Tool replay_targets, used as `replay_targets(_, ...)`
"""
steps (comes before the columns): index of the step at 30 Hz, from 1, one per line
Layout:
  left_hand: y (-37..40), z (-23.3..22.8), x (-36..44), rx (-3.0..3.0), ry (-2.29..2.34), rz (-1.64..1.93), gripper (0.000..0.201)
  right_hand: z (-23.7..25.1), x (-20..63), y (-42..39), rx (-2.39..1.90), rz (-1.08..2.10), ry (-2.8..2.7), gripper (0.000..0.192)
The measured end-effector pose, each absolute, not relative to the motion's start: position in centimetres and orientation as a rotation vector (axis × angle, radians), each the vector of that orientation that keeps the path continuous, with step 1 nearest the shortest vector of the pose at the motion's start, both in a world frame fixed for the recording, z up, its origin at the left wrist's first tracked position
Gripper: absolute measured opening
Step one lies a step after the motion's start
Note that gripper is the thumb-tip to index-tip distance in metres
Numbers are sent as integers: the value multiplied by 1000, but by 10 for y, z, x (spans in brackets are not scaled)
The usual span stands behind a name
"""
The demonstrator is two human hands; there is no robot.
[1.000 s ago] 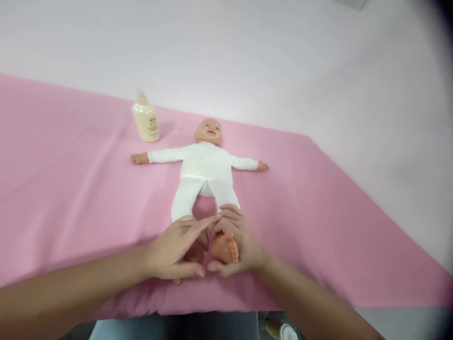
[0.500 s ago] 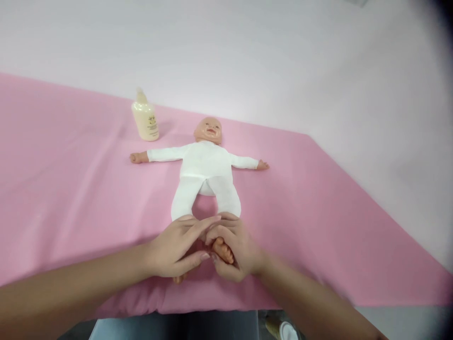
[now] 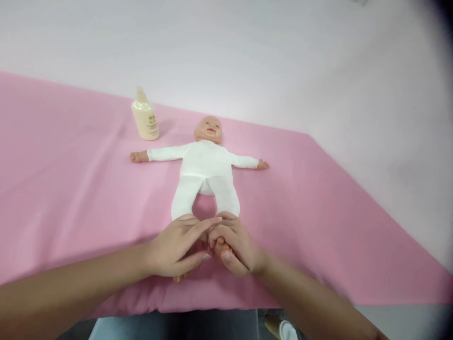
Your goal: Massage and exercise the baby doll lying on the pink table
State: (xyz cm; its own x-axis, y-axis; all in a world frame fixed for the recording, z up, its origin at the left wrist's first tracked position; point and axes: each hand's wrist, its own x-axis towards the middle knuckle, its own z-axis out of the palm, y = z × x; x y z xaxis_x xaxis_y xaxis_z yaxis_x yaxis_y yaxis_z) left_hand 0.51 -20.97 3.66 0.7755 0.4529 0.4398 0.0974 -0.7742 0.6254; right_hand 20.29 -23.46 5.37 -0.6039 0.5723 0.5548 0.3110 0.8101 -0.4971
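Observation:
A baby doll [image 3: 207,160] lies on its back with arms spread, its white cloth body and limbs ending in tan hands and feet. Around the foot on the right side is my right hand [image 3: 237,245], closed, with the thumb pressed on the sole near the toes. My left hand [image 3: 179,245] wraps the lower leg on the left side, its index finger stretched across to touch my right hand. Toes of that leg's foot show below my left hand; the rest of the foot is mostly hidden.
A cream pump bottle [image 3: 146,118] stands to the left of the doll's head. Pink cloth [image 3: 300,226] covers the surface under the doll, with a white area [image 3: 247,56] behind it. Below the front edge is a white-lidded container [image 3: 287,329].
My right thumb has moved from beside the doll's foot up onto the sole, covering more of it. My left hand and the doll's body stay nearly in place.

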Motion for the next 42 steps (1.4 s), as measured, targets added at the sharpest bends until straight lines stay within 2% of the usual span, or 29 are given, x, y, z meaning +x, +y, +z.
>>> replay_targets(5,-210,35,6,2434,486,764,78,56,200,-235,-637,428,-2268,8)
replay_targets(9,-212,36,8,2446,511,790,74,57,198,-235,-626,394,-2255,2)
replay_targets(16,-212,38,6,2438,480,774,68,54,198,-237,-657,373,-2283,12)
replay_targets(22,-212,37,7,2420,456,826,64,52,201,-235,-608,402,-2311,4)
replay_targets(27,-212,35,8,2403,452,826,63,54,202,-234,-536,451,-2298,25)
replay_targets(34,-211,36,8,2397,445,830,64,59,201,-236,-561,492,-2302,12)
replay_targets(42,-211,35,7,2402,443,826,67,58,200,-236,-520,435,-2255,12)
